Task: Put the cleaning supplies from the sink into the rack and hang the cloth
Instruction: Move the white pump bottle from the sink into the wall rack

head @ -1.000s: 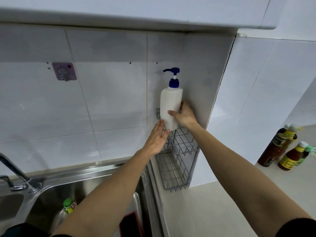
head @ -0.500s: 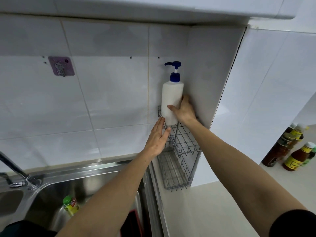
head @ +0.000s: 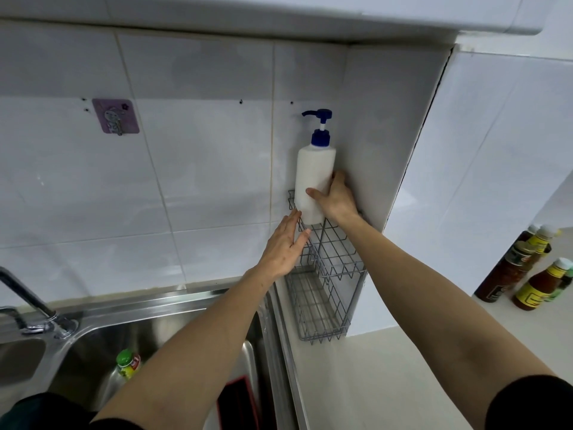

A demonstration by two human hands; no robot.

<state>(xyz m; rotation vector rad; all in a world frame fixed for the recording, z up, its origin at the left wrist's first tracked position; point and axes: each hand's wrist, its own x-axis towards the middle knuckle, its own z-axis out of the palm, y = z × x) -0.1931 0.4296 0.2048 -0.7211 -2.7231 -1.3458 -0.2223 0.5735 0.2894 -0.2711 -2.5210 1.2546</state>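
My right hand grips a white pump bottle with a blue pump head, held upright with its base in the upper tier of the grey wire rack fixed in the wall corner. My left hand rests flat, fingers spread, against the left side of the rack's upper tier. Down in the steel sink lie a clear bottle with a green cap and a dark red-edged object, partly hidden by my left arm. No cloth is in view.
A purple adhesive hook sticks to the tiled wall on the left. The tap stands at the sink's left. Several sauce bottles stand on the pale counter at the right. An overhead cabinet edge runs along the top.
The view has tilted slightly and moved closer. The pump bottle has settled a little lower into the rack's upper tier; both hands stay where they were on it and the rack.
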